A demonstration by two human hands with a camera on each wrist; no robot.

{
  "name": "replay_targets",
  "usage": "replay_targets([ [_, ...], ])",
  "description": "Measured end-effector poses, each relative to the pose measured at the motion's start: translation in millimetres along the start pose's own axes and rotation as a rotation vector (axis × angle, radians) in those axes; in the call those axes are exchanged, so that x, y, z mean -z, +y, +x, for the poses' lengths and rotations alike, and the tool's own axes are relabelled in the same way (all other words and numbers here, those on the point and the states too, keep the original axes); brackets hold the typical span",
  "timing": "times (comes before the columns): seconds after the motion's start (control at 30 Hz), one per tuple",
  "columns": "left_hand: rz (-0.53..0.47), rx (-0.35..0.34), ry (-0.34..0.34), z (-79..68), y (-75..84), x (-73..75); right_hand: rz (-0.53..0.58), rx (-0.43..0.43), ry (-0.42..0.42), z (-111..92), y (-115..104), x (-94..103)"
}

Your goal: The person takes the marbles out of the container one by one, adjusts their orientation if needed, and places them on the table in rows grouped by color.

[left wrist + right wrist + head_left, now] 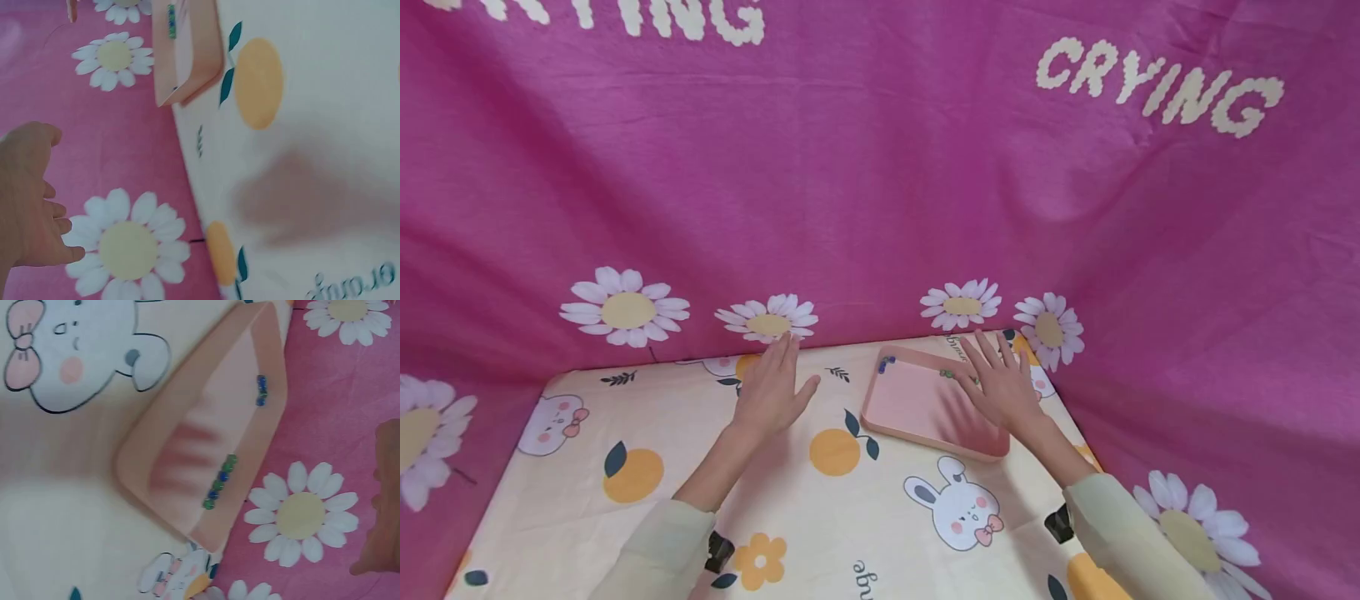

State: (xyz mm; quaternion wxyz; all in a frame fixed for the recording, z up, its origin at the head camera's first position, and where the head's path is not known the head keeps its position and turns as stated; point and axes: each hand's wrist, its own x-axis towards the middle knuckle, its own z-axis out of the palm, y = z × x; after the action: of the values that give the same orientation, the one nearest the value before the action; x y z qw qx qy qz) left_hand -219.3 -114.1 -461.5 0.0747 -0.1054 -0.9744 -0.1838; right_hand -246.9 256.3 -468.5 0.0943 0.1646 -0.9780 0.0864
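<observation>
A shallow pink tray (906,404) rests on the patterned cloth, right of centre in the head view. Small shiny blue and green balls lie inside: a row (220,481) along the tray's back wall and a short bluish cluster (261,390) by one corner. My right hand (1003,392) is raised over the tray's right side, fingers spread, holding nothing; its shadow falls on the tray floor. Left of the tray my left hand (767,396) hovers above the cloth, also holding nothing, fingers straight and thumb out.
The cream tablecloth (700,475) has printed oranges, rabbits and flowers. A magenta curtain (865,192) with daisies and lettering rises behind the table and along both sides. Dark straps (1060,525) show at the wrists.
</observation>
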Motion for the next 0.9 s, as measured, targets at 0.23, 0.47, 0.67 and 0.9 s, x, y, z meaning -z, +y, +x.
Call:
replay_targets([
  [0.23,0.014,-0.030,-0.057,4.1,12.7,-27.0,-0.026,-0.055,-0.007,-16.7,12.0,-18.0],
  [0.47,0.053,-0.054,-0.119,12.0,19.2,-51.7,-0.047,-0.124,-0.015,-37.2,22.6,-35.4],
  [0.67,0.073,-0.061,-0.163,19.4,23.8,-68.3,-0.032,-0.148,-0.007,-50.6,29.6,-45.4],
  [0.9,0.087,-0.078,-0.214,23.7,34.3,-81.4,-0.004,-0.229,-0.051,-62.5,43.1,-56.8],
])
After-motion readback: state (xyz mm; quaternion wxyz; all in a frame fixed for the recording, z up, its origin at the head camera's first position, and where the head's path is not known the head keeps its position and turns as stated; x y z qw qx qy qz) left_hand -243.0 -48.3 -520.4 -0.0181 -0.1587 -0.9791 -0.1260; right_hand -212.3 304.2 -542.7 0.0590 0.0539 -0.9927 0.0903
